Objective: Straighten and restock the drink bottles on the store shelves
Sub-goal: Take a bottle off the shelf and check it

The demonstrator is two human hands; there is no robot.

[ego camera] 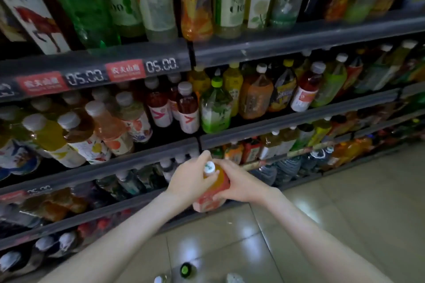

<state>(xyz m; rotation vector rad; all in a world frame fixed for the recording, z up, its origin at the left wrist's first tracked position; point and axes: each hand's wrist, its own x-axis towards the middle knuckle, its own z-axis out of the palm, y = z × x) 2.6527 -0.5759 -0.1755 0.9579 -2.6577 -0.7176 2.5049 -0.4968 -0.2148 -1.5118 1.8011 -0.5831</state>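
Drink bottles [216,108] packed in rows along grey store shelves [299,39], caps toward the aisle, red price tags [125,70] clipped to the far-left rail. Pale tiled floor [345,202] to the right and near.

One orange juice bottle [208,200] off the shelf, cap up, held in mid-air in front of the lower shelves near centre, touching no rail. Probably kept clear of the rails for restocking, or for turning the label outward before slotting in. Resembles the peach-labelled row [108,126] at left on the second shelf, though not certainly the same.

Left hand [188,181] from the near left, forearm straight, wrapped round the shoulder just under the white cap [209,167], fingers [204,156] curled close together behind the neck. Right hand [239,186] from the near right, wrist bent inward, fingers [218,196] curled round the label, steadying the body. Two-handed grip likely for control while turning.

At the near edge, a green cap [186,270] and a white top [158,279], seemingly more stock standing on the floor.
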